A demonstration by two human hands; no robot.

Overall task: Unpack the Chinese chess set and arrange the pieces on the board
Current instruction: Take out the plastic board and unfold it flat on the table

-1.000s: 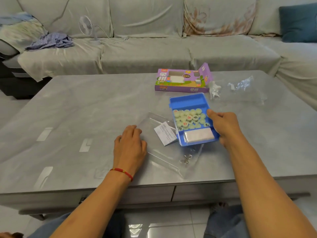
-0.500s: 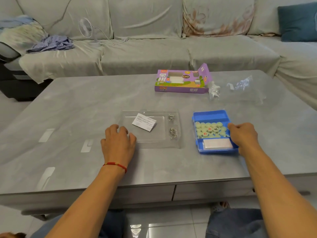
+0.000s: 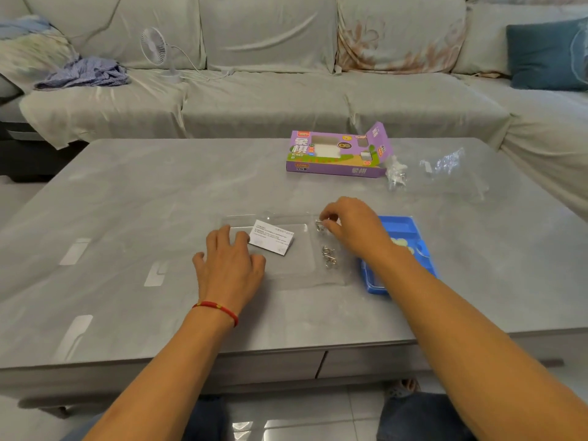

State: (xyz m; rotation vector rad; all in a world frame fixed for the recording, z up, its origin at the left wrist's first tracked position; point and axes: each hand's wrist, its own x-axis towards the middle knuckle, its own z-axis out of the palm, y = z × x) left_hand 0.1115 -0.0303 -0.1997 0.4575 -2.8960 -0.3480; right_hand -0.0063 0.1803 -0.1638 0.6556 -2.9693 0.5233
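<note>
From the head camera, we take the clear plastic tray [image 3: 288, 249] on the grey table [image 3: 127, 202] as our landmark. Our left hand [image 3: 229, 265] rests flat on the tray's near left corner, fingers spread and relaxed, gripping nothing; a red string bracelet [image 3: 216, 308] circles its wrist. Our right hand [image 3: 353, 229] reaches over the tray's far right corner, its thumb and forefinger pinching a small metal ring piece [image 3: 319, 225] that sits there. A second metal ring piece [image 3: 328, 256] lies in the tray nearer to us, along the right side, untouched. A white paper slip [image 3: 272, 237] lies inside the tray, left of centre, just beyond our left fingertips.

Just right of the tray sits the blue tray [image 3: 401, 224], partly hidden under our right forearm, with pale green chess pieces [image 3: 402, 245] showing inside it. Well beyond the tray, toward the sofa [image 3: 270, 90], stands the opened purple box [image 3: 337, 152], and to its right lies crumpled clear wrapping [image 3: 442, 163].
</note>
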